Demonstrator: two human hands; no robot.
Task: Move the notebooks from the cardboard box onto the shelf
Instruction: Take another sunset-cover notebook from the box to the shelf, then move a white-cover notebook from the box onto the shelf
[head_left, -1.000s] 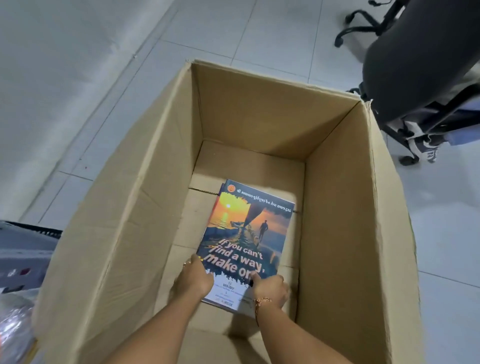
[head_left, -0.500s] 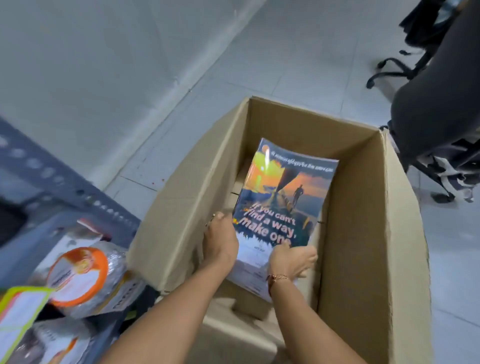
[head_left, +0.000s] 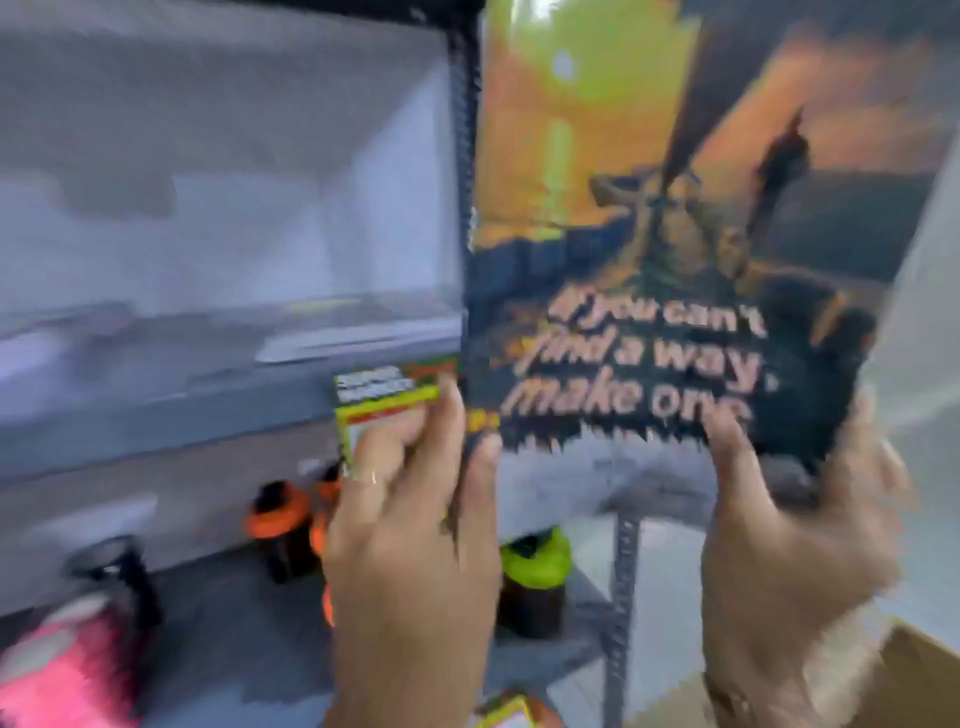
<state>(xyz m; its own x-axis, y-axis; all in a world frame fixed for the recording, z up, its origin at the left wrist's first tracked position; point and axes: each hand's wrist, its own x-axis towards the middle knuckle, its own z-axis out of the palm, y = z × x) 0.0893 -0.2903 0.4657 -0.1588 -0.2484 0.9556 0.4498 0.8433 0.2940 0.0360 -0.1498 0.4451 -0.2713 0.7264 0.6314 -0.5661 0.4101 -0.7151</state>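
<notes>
The frame is blurred by motion. A notebook (head_left: 675, 218) with a sunset cover and the words "If you can't find a way, make one" stands upright close to the camera, filling the upper right. My left hand (head_left: 415, 545) grips its lower left edge and my right hand (head_left: 789, 530) grips its lower right corner. The grey metal shelf (head_left: 208, 395) lies to the left, its board at about the level of the notebook's lower edge. A corner of the cardboard box (head_left: 919, 675) shows at the bottom right.
A perforated shelf upright (head_left: 462, 130) runs down beside the notebook's left edge. On a lower level stand jars with orange lids (head_left: 280, 519) and a green lid (head_left: 535, 561), a yellow-green packet (head_left: 384, 400) and a pink object (head_left: 67, 670) at the bottom left.
Both hands have lifted the notebook out of the cardboard box and up in front of the shelf. The view has swung left from the box to the shelf.
</notes>
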